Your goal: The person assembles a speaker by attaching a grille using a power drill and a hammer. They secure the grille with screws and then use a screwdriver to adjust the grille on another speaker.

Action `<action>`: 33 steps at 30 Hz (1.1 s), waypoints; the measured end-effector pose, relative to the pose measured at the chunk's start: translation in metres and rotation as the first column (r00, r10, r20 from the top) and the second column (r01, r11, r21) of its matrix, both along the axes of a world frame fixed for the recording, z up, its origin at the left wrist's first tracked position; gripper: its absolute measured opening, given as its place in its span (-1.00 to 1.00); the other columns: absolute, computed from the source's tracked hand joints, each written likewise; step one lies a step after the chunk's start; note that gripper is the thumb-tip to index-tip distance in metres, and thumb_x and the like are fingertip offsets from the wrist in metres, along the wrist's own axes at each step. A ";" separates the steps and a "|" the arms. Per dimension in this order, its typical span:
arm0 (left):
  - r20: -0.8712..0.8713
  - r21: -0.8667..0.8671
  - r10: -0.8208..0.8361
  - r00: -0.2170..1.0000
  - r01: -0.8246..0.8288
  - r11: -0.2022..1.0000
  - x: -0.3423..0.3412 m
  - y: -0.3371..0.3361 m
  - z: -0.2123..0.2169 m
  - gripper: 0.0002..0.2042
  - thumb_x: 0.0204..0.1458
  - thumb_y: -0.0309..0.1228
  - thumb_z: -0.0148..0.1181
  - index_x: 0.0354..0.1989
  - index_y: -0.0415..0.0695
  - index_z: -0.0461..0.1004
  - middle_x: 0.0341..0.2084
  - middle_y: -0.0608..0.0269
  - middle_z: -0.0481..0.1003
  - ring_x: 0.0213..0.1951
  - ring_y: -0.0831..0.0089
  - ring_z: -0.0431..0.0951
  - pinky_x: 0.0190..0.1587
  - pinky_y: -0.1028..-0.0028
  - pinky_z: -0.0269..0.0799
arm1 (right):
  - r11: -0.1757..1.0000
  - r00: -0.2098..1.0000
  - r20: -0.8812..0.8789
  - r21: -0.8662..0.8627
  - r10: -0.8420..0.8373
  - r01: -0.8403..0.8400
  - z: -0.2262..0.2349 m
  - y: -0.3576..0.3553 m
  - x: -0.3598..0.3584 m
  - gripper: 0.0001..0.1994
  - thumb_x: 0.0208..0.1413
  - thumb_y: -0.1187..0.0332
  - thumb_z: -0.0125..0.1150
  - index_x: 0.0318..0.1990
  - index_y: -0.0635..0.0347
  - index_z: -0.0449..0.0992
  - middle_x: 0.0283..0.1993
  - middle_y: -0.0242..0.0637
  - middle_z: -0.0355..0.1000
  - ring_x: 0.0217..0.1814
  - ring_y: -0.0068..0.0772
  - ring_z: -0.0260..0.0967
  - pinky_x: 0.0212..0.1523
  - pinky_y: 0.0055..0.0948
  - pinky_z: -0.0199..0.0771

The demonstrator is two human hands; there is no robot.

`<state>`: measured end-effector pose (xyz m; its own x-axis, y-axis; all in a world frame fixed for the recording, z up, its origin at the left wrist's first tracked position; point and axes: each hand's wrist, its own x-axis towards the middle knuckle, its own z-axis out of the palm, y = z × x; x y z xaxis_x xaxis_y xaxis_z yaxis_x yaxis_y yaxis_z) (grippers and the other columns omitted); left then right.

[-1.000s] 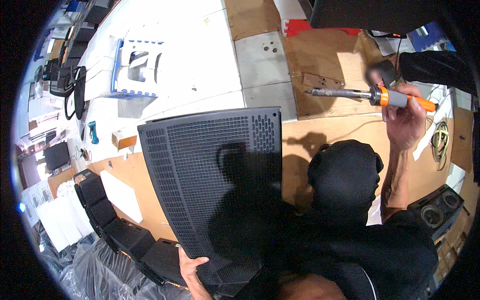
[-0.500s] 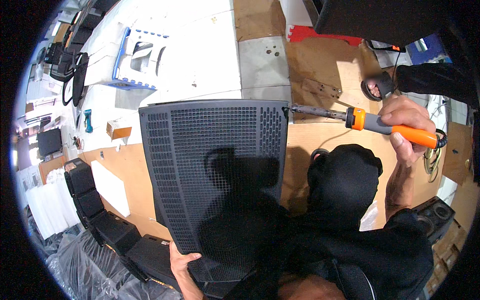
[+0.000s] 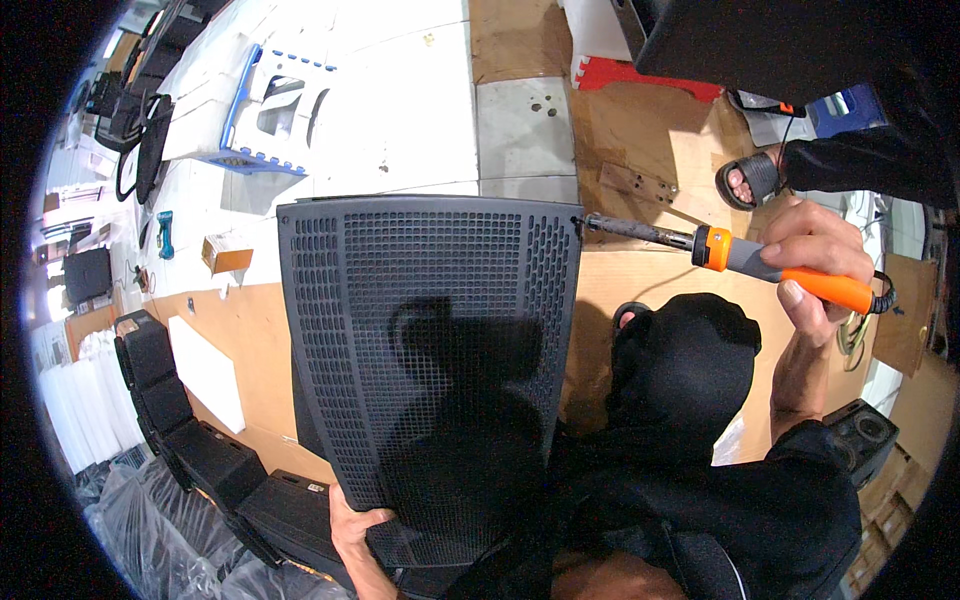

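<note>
A large black speaker grille [image 3: 440, 270], a perforated panel, stands tilted in front of me with a shadow across its middle. My left hand [image 3: 352, 520] grips its lower left edge, thumb on the face and the other fingers hidden behind. In my right hand [image 3: 815, 255] is a soldering iron [image 3: 742, 256] with an orange and grey handle, fingers wrapped round it from above. The iron's dark tip meets the grille's upper right corner; whether it touches or sits just beside it, I cannot tell.
A person's sandalled foot [image 3: 748, 182] is at the right. Black speaker boxes [image 3: 220, 460] line the lower left near plastic sheeting [image 3: 160, 530]. A blue-and-white stool [image 3: 275, 115], a small carton [image 3: 228, 253] and a teal tool [image 3: 165, 235] lie farther off. Cardboard [image 3: 640, 265] covers some floor.
The soldering iron's tip stays at the grille's upper right corner, and both hands keep their grips. The surroundings have shifted slightly leftward in the view. The other person's foot shows more clearly.
</note>
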<state>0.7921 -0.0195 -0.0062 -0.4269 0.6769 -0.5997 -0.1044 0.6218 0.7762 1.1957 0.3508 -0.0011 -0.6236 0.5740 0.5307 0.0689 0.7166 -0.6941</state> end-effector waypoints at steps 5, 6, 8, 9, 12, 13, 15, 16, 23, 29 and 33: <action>0.013 -0.023 -0.002 1.000 0.002 1.000 0.001 0.005 0.004 -0.51 -0.59 -0.57 0.41 -0.28 -0.34 0.52 -0.33 0.24 0.57 -0.32 0.43 0.55 -0.12 0.45 0.43 | 0.999 0.998 0.057 0.041 0.017 -0.019 0.006 0.000 -0.004 -0.77 -0.15 0.33 0.18 -0.37 0.31 0.54 -0.55 -0.16 0.41 -0.55 -0.29 0.37 -0.42 -0.35 0.38; 0.009 -0.021 -0.007 1.000 0.007 1.000 0.000 0.007 0.004 -0.51 -0.60 -0.57 0.41 -0.29 -0.34 0.52 -0.33 0.24 0.57 -0.32 0.43 0.55 -0.12 0.45 0.43 | 0.998 0.997 0.071 0.050 0.026 -0.030 0.008 0.000 -0.005 -0.77 -0.14 0.33 0.18 -0.37 0.31 0.54 -0.55 -0.17 0.40 -0.55 -0.30 0.37 -0.44 -0.36 0.38; -0.001 -0.023 -0.007 1.000 0.007 1.000 0.002 0.007 0.005 -0.52 -0.62 -0.59 0.40 -0.31 -0.34 0.52 -0.35 0.24 0.58 -0.33 0.43 0.55 -0.13 0.45 0.44 | 0.996 0.994 0.097 0.064 0.055 -0.061 0.012 0.001 -0.009 -0.78 -0.13 0.33 0.17 -0.36 0.30 0.54 -0.55 -0.17 0.40 -0.56 -0.30 0.37 -0.48 -0.37 0.37; -0.016 -0.030 -0.010 1.000 0.009 0.999 0.002 0.007 0.005 -0.52 -0.63 -0.60 0.38 -0.32 -0.35 0.52 -0.35 0.25 0.57 -0.34 0.44 0.55 -0.14 0.45 0.44 | 0.995 0.992 0.109 0.073 0.058 -0.066 0.015 0.001 -0.010 -0.78 -0.12 0.33 0.17 -0.35 0.29 0.54 -0.55 -0.17 0.40 -0.56 -0.31 0.37 -0.49 -0.37 0.36; -0.037 -0.049 -0.019 0.999 0.017 0.999 0.002 0.008 0.004 -0.53 -0.66 -0.63 0.34 -0.35 -0.35 0.52 -0.37 0.26 0.57 -0.35 0.45 0.55 -0.14 0.47 0.43 | 0.993 0.986 0.153 0.095 0.060 -0.075 0.022 0.001 -0.013 -0.79 -0.11 0.33 0.16 -0.34 0.27 0.54 -0.55 -0.17 0.40 -0.57 -0.30 0.37 -0.51 -0.37 0.37; -0.038 -0.055 -0.019 0.999 0.016 0.998 0.002 0.009 0.005 -0.54 -0.67 -0.64 0.32 -0.36 -0.35 0.52 -0.37 0.26 0.57 -0.36 0.45 0.54 -0.15 0.47 0.43 | 0.992 0.984 0.166 0.096 0.061 -0.077 0.024 0.002 -0.013 -0.79 -0.10 0.33 0.16 -0.33 0.27 0.54 -0.55 -0.17 0.40 -0.57 -0.30 0.37 -0.51 -0.37 0.38; -0.032 -0.061 -0.007 0.999 0.005 0.998 0.003 0.008 0.006 -0.54 -0.67 -0.65 0.30 -0.37 -0.35 0.52 -0.38 0.26 0.57 -0.37 0.46 0.54 -0.16 0.48 0.43 | 0.993 0.983 0.172 0.090 0.062 -0.078 0.024 0.004 -0.014 -0.78 -0.10 0.33 0.16 -0.33 0.27 0.54 -0.55 -0.17 0.40 -0.57 -0.28 0.37 -0.50 -0.36 0.40; -0.022 -0.058 -0.001 1.000 0.000 0.998 0.003 0.008 0.005 -0.54 -0.68 -0.65 0.30 -0.37 -0.35 0.51 -0.38 0.26 0.57 -0.37 0.46 0.54 -0.16 0.48 0.43 | 0.994 0.984 0.170 0.086 0.055 -0.071 0.024 0.004 -0.013 -0.79 -0.11 0.33 0.16 -0.34 0.28 0.54 -0.55 -0.17 0.41 -0.57 -0.27 0.38 -0.49 -0.36 0.41; -0.050 -0.059 -0.022 0.998 0.019 0.998 0.002 0.009 0.005 -0.52 -0.67 -0.64 0.30 -0.35 -0.35 0.50 -0.38 0.27 0.56 -0.38 0.46 0.53 -0.17 0.48 0.42 | 0.997 0.991 0.132 0.070 -0.016 0.007 0.019 -0.001 -0.015 -0.80 -0.11 0.33 0.18 -0.36 0.27 0.54 -0.54 -0.18 0.43 -0.56 -0.25 0.40 -0.49 -0.37 0.42; -0.036 -0.049 0.008 0.999 -0.010 0.999 0.004 0.009 0.005 -0.51 -0.67 -0.64 0.32 -0.32 -0.34 0.50 -0.36 0.27 0.56 -0.35 0.45 0.53 -0.14 0.47 0.42 | 0.998 0.991 0.134 0.066 0.007 -0.016 0.018 0.000 -0.012 -0.78 -0.13 0.33 0.19 -0.36 0.30 0.55 -0.55 -0.16 0.42 -0.56 -0.25 0.39 -0.51 -0.38 0.39; -0.025 -0.041 0.007 1.000 -0.008 0.999 0.004 0.009 0.004 -0.50 -0.67 -0.63 0.33 -0.31 -0.34 0.50 -0.36 0.27 0.56 -0.34 0.46 0.53 -0.13 0.46 0.42 | 0.997 0.988 0.144 0.055 0.052 -0.061 0.022 0.002 -0.010 -0.78 -0.12 0.32 0.19 -0.36 0.30 0.55 -0.56 -0.15 0.41 -0.56 -0.26 0.38 -0.52 -0.37 0.37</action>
